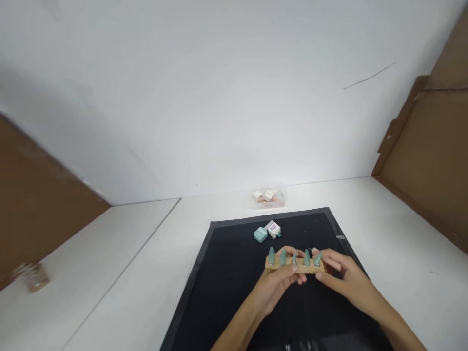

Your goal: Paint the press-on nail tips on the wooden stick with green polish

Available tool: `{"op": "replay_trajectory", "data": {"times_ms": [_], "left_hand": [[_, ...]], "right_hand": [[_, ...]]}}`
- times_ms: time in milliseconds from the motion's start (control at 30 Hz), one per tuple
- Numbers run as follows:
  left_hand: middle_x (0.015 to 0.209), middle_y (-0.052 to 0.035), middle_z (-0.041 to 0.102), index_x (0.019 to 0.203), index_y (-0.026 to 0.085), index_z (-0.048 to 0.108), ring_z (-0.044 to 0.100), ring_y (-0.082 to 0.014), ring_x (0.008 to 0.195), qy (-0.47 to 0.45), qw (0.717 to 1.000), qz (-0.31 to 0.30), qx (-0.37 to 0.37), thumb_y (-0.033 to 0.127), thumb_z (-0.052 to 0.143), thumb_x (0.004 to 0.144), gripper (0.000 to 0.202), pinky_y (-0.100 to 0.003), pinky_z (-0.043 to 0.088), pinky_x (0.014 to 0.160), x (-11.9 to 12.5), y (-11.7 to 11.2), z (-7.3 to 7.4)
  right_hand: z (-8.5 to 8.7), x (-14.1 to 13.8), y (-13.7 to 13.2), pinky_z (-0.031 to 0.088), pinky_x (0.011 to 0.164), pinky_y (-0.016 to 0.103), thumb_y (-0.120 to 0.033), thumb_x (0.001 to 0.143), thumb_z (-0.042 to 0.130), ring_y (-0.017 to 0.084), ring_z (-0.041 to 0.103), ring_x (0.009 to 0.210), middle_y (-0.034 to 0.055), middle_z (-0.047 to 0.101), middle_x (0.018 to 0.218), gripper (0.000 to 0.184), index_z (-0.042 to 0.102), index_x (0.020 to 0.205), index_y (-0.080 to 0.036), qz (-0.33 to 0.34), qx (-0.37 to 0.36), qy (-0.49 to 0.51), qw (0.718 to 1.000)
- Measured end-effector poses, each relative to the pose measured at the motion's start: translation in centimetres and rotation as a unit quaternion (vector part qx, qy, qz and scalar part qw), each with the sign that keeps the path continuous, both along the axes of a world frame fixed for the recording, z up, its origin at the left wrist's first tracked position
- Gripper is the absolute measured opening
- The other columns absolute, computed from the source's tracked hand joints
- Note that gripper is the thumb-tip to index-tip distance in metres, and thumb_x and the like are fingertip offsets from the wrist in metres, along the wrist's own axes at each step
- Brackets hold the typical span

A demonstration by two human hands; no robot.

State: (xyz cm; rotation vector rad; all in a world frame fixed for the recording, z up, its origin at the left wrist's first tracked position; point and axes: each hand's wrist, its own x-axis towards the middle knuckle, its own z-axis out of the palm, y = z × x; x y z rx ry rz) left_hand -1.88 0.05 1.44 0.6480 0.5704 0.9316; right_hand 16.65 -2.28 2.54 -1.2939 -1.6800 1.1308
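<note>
A light-brown strip is held up over the black mat, with several green false nails standing in a row along its top. My left hand grips the strip from below, thumb on its near side and fingers behind it. At the strip's right end, my right hand has its thumb against the lower corner and its fingers by the last nail. Beyond the hands lie a teal square bottle or case and a white square one with a purple mark.
A black mat covers part of the white table. Near the back wall stands a clear tray with white-capped items. A blurred small object sits far left. Brown cardboard panels border both sides.
</note>
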Motion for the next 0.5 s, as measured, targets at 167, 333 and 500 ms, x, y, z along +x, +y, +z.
{"op": "replay_trajectory", "data": {"times_ms": [167,333,500], "left_hand": [[0.085,-0.0026,0.067,0.101,0.022,0.067,0.064,-0.0121,0.063,-0.004,0.994,-0.098,0.052,0.031,0.086,0.055,0.051,-0.023,0.044,0.059,1.2,-1.6,0.0],[0.097,-0.0058,0.069,0.117,0.030,0.063,0.063,-0.0122,0.067,0.031,0.980,-0.192,0.043,0.026,0.089,0.049,0.073,-0.022,0.045,0.060,2.9,-3.0,-0.5],[0.110,-0.0090,0.065,0.109,0.030,0.069,0.062,-0.0121,0.065,0.059,0.982,-0.173,0.040,0.031,0.087,0.051,0.060,-0.025,0.047,0.060,3.6,-3.1,-0.7]], "right_hand": [[0.3,1.1,-3.1,0.056,0.073,0.032,-0.032,0.074,0.064,0.021,0.066,0.073,0.0042,0.069,0.077,0.022,0.070,0.092,-0.021,-0.089,-0.004,0.063,0.994],[-0.1,5.1,-7.7,0.058,0.076,0.035,-0.044,0.063,0.074,0.027,0.071,0.078,0.0099,0.075,0.085,0.031,0.073,0.083,-0.021,-0.235,-0.031,0.137,0.962],[-3.9,12.5,-15.5,0.060,0.078,0.031,-0.048,0.056,0.078,0.032,0.070,0.093,0.0089,0.076,0.091,0.041,0.072,0.087,-0.023,-0.513,-0.032,0.119,0.849]]}}
